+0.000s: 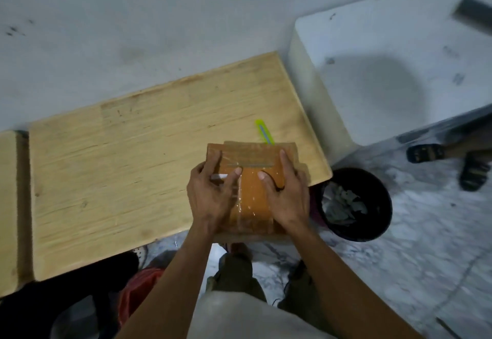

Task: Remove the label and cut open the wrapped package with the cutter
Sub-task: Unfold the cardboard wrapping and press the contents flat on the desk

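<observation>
Together, two hands — left hand (210, 195), right hand (286, 195) — press one package (251, 197); one cutter (264, 131) beyond.

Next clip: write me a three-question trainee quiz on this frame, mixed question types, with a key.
1. True or false: the cutter is held in the right hand.
2. Multiple choice: where does the black bin stand? A) on the wooden table; B) on the floor, off the table's right end; C) on the white block.
3. Short answer: what are both hands resting on?

Key
1. False: it lies on the table just beyond the package, untouched.
2. B.
3. The brown wrapped package, near the table's front edge; the left hand has a small white piece at its fingers, perhaps the label.
</observation>
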`<state>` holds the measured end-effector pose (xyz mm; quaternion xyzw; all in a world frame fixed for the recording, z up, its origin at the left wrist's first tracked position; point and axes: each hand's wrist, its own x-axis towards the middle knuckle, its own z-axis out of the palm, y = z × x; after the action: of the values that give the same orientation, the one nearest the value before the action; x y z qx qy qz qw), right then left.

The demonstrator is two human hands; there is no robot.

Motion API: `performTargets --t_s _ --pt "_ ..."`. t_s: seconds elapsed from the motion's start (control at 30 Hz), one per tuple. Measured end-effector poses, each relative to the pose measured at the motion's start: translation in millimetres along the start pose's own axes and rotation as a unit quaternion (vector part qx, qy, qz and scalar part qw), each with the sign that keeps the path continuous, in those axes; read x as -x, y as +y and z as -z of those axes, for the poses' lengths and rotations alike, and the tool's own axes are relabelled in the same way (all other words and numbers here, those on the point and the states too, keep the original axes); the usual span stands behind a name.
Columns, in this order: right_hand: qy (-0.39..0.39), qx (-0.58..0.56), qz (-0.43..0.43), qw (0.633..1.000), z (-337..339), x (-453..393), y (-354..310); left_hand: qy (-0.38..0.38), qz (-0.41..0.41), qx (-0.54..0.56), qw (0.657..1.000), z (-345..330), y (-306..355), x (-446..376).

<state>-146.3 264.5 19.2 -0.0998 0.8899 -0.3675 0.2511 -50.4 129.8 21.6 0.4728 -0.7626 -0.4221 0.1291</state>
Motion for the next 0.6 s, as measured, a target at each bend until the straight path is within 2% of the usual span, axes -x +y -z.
performTargets --t_s 0.17,0.43,0.53,0.6 --pt "0.081 0.032 -0.032 0.996 91.8 26.7 65.9 -0.138 -0.077 -0.068 0.985 -57.1 56.7 62.6" --pt "0.055 0.067 -0.144 0.986 195.2 72.6 211.9 -0.251 -0.073 -0.093 0.961 -198.7 104.8 159.7" --pt "0.067 0.038 -0.196 0.978 210.6 81.5 259.8 -0.308 -0.124 -0.173 0.927 -244.0 104.9 184.7" --pt "0.070 0.031 -0.214 0.974 216.3 77.6 284.8 -0.355 -0.117 -0.217 0.902 -266.6 96.6 197.5"
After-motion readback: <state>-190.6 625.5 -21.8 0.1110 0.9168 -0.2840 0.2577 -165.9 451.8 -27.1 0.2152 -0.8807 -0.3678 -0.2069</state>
